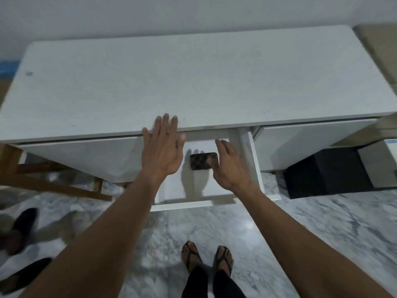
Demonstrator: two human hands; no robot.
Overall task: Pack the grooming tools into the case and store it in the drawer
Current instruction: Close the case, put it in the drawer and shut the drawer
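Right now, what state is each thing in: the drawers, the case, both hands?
Middle drawer: pulled open.
Left drawer: shut.
Right drawer: shut.
Case: closed, lying in the middle drawer.
Left hand: open, empty.
Right hand: open, empty, beside the case.

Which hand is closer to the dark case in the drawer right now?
The right hand. It hovers open at the right end of the case, about touching it. The left hand is open to the case's left, fingertips over the desk edge, with a gap between.
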